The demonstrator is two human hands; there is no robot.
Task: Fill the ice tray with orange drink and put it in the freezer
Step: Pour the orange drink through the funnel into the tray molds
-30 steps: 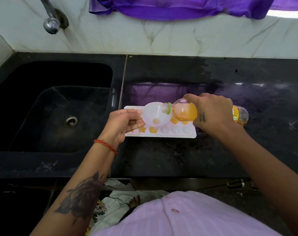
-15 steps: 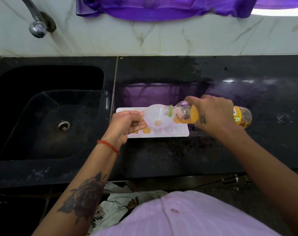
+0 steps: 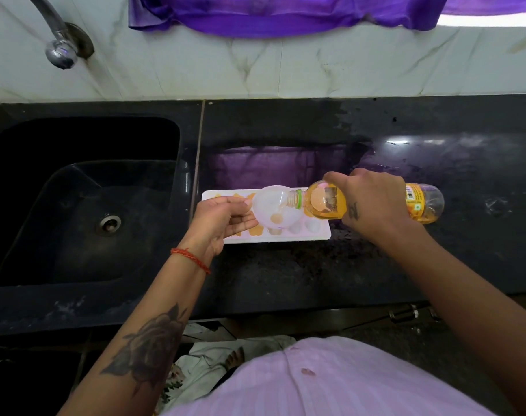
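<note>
Right hand [image 3: 372, 205] is gripping the clear plastic orange-drink bottle [image 3: 324, 204] lying sideways, neck pointing left into the translucent white funnel [image 3: 275, 210] that left hand [image 3: 222, 220] is pinching over the white ice tray [image 3: 318, 234] on the black counter [image 3: 285, 271].

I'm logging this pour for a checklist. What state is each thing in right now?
Bottle: uncapped, tipped on its side, partly full, mouth at the funnel.
Funnel: held over the tray, orange drink in its throat.
Ice tray: flat on the counter, left cells orange, right cells unfilled.
Left hand: pinching the funnel.
Right hand: gripping the bottle.
Tap: not running.
</note>
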